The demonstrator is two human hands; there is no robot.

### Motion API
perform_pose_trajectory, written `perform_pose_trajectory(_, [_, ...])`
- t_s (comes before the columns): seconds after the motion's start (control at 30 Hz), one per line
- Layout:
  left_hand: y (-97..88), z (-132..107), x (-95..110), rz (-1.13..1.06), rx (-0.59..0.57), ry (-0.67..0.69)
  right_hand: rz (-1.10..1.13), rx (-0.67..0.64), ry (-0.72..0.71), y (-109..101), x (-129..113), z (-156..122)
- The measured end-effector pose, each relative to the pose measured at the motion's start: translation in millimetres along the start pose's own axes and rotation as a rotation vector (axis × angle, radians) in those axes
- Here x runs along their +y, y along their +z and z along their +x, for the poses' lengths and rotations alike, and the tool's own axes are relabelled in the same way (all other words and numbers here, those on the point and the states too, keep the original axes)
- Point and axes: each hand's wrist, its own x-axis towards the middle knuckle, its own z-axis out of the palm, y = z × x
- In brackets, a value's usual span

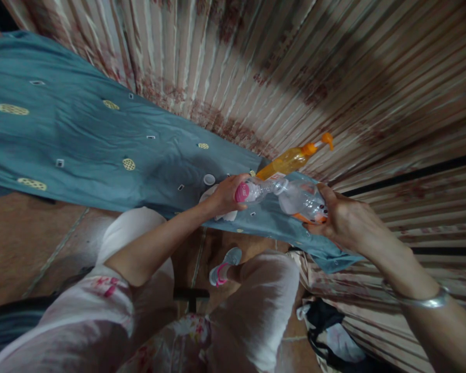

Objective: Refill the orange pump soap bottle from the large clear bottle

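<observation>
My left hand (228, 196) is closed around a small clear plastic bottle (259, 190) with a round pink patch at its near end. My right hand (344, 217) grips a wider clear plastic bottle (301, 196) by its end, where dark dots and some orange show. Both bottles lie tilted on their sides in the air, neck toward neck. Their mouths look to be touching, but I cannot tell whether they are joined. Just behind them stands a pump bottle (285, 161) of yellow-orange liquid with an orange pump top. A white cap (208, 180) and a crumpled white cloth or tissue (228, 215) lie by my left hand.
A long surface under a teal cloth (81, 134) with pineapple prints runs along a pleated, patterned curtain (217, 62). My knees are close to its front edge. Dark and white fabric or a bag (334, 331) lies low on the right, by the tiled floor (58, 243).
</observation>
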Motion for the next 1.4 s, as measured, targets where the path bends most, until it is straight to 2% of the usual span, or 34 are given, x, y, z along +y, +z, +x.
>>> perform_pose_trajectory(0.47, [-3.2, -0.2, 5.9, 0.021, -0.021, -0.028, -0.015, 0.026, -0.005, 1.6, 0.8, 0.8])
perform_pose_trajectory(0.87, [-2.8, 0.1, 6.1, 0.014, -0.007, -0.014, -0.011, 0.101, -0.031, 8.8, 4.3, 0.8])
perform_pose_trajectory(1.1, [-3.7, 0.2, 6.7, 0.011, -0.009, -0.020, -0.024, 0.057, -0.026, 5.9, 3.4, 1.2])
perform_pose_trajectory(1.4, [-3.6, -1.2, 6.6, 0.029, -0.017, -0.002, -0.030, 0.091, -0.033, 8.4, 5.3, 1.4])
